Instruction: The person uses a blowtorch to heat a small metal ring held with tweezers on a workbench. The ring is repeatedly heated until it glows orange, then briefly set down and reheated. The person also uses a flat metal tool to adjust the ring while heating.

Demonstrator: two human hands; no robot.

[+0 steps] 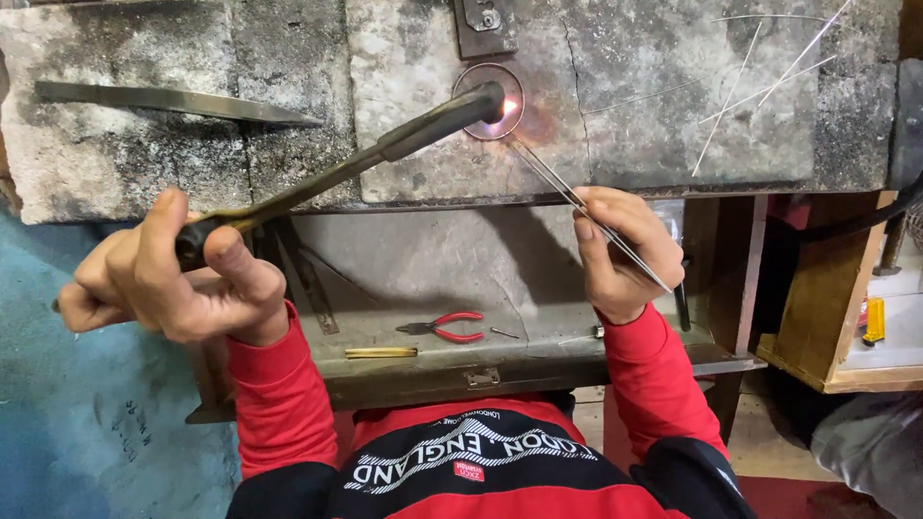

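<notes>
Two bare hands above a scorched, pitted stone slab (673, 106), grey and cracked, sooty in patches. Left hand (163, 274) curled tight round the dark handle of a long metal torch (385, 154), fingers wrapped and thumb laid along the top; a slim tube bending at the far end to a blunt nozzle, orange flame glowing at its mouth. Under the flame, flat on the slab, a thin round metal ring (488, 101), its right side lit pink by the heat. Right hand (615, 255) pinching long thin tweezers (577, 202), bright steel, fingers pressed together on the shanks, the two fine tips reaching up to the ring's lower edge; whether touching, cannot tell. To the left on the slab, a long flat file (173, 101) tapering to a point. Farther right, several hair-thin bright wires (750, 77) crossing on the stone. Below the slab, a shallow, dull grey metal tray (538, 360) holding small pliers (447, 328) with red handles and a short brass rod (381, 353). Red sleeves on both forearms.
</notes>
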